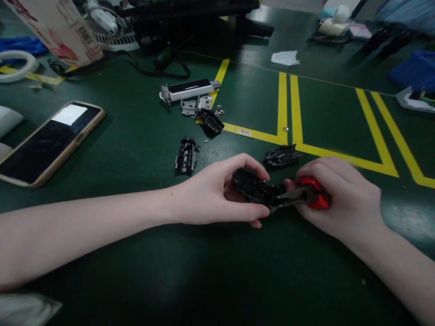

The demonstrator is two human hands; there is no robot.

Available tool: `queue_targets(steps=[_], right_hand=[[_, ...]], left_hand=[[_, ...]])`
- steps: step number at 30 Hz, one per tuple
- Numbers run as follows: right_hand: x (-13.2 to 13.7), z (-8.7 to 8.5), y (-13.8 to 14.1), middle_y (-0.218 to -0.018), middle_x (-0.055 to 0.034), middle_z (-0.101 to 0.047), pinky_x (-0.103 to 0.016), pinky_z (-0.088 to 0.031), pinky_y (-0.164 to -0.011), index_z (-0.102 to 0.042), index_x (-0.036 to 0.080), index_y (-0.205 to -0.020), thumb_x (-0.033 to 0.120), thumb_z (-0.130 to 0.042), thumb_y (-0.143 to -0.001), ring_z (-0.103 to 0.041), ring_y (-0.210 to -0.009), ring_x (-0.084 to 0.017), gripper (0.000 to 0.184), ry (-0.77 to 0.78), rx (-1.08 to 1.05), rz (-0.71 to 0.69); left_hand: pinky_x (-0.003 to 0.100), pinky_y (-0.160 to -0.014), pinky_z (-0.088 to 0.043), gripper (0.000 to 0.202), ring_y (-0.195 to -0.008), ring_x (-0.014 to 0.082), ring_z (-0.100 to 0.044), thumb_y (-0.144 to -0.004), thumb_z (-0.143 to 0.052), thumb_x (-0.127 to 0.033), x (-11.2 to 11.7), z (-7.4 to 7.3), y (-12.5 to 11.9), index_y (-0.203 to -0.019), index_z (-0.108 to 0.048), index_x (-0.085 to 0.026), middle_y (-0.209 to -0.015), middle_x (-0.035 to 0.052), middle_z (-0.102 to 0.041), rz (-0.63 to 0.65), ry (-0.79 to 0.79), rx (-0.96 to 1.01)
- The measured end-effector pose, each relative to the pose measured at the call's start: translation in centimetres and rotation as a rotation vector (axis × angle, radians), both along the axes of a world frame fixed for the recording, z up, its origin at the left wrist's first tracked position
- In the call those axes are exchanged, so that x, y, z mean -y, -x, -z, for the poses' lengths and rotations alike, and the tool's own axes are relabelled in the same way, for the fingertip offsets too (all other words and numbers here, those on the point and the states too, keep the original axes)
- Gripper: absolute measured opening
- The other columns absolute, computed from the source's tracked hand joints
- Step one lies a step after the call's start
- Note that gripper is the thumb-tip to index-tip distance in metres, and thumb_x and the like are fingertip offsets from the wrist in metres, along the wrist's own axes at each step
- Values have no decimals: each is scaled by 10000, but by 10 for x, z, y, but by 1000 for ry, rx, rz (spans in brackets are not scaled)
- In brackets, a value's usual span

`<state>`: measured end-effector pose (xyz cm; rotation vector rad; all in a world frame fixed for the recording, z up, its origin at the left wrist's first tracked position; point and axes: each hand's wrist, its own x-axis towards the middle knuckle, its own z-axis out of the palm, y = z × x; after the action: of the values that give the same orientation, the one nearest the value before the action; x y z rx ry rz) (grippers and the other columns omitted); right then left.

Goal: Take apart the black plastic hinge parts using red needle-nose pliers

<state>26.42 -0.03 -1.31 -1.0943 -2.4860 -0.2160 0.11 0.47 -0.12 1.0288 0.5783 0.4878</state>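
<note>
My left hand is closed around a small black plastic part, pinched between thumb and fingers just above the green mat. My right hand grips a pair of red-handled pliers, whose dark jaws meet the right end of the black part. Two similar black parts lie close by: one to the upper left of my left hand, another just beyond my hands.
Further back lie a third black part, small metal plates, loose screws and a white and black bar. A phone rests at the left. Yellow tape lines cross the mat. Cables and clutter fill the far edge.
</note>
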Motion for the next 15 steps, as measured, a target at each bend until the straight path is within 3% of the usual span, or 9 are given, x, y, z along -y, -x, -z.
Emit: queue_targets(steps=[8,15], right_hand=[[-3,5,-5,-764,-21,-580,-344,-430,-577,-490,240,-843,257,-640,-853,-572,-694,-211,152,-3,12,81],[-3,4,-5,-766,-30,-590,-340,-439,-576,-490,232,-837,254,-626,-851,-566,-684,-209,139,0,30,77]], left_hand=[[276,-852,-641,407,-847,125,-770,-859,-764,-92,-1,3,1,-1221,-592,-163,-984,8,-743,7,-96,-12],[311,-912,-629,451,-905,146,-772,-864,-771,-134,-2,3,2,-1283,-604,-130,-1029,39,-761,25,-81,12]])
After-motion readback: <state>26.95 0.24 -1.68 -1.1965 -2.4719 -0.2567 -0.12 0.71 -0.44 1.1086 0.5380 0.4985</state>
